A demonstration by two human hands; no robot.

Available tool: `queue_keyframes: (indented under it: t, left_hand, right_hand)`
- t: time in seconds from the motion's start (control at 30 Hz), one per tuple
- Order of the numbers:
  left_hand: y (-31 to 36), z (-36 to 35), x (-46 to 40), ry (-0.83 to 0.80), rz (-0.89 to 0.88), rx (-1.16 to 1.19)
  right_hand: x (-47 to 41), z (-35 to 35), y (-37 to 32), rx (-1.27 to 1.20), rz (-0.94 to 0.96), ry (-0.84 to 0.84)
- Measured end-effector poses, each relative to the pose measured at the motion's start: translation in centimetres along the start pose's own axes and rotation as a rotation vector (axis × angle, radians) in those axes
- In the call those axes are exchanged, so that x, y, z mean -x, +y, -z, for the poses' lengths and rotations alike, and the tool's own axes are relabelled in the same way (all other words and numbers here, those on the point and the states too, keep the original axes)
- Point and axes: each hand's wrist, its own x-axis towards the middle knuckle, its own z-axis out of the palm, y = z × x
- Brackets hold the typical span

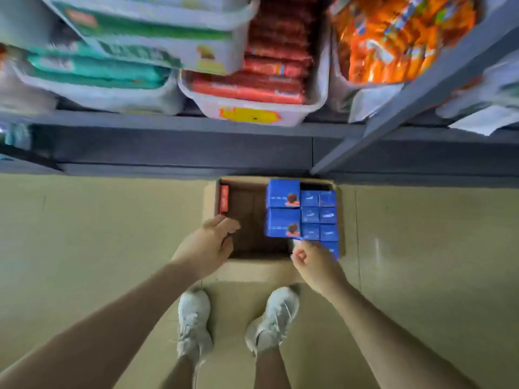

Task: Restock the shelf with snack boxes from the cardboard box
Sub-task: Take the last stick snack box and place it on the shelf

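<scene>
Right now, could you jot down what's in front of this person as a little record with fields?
place: floor in front of a grey shelf
cardboard box: open, left half showing bare bottom
blue snack boxes: packed along the right side of the box
red box: one, upright against the left wall
left hand: at the box's left edge, fingers curled
right hand: at the nearest blue boxes; grip unclear
shelf bins: red packs, orange packs

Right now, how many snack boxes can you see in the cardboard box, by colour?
Large blue boxes: 2
Small blue boxes: at least 7, the nearest partly hidden by the right hand
Red boxes: 1
Total: at least 10
</scene>
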Motion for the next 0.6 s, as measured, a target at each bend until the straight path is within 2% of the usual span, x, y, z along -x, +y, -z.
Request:
queue_keyframes:
  t: [0.17, 0.23, 0.37, 0.5, 0.6]
  left_hand:
    - [-9.0, -5.7, -1.6, 0.049, 0.114, 0.043]
    - [-12.0, -6.7, -2.2, 0.106, 0.151, 0.065]
    - [-17.2, -7.6, -3.8, 0.197, 0.198, 0.098]
    - [-20.9, -8.3, -5.4, 0.215, 0.223, 0.136]
    - [-22.6, -8.7, -6.0, 0.182, 0.211, 0.158]
  right_hand:
    - [-7.5, -11.3, -1.1, -0.104, 0.088, -0.070]
    - [-10.9, -14.5, -2.8, -0.225, 0.080, -0.064]
    - [-17.7, -18.4, -6.1, -0.530, -0.070, -0.003]
    - [-23.4, -21.1, -7.5, -0.655, -0.118, 0.090]
    - [-25.3, -22.7, -7.2, -0.721, -0.148, 0.076]
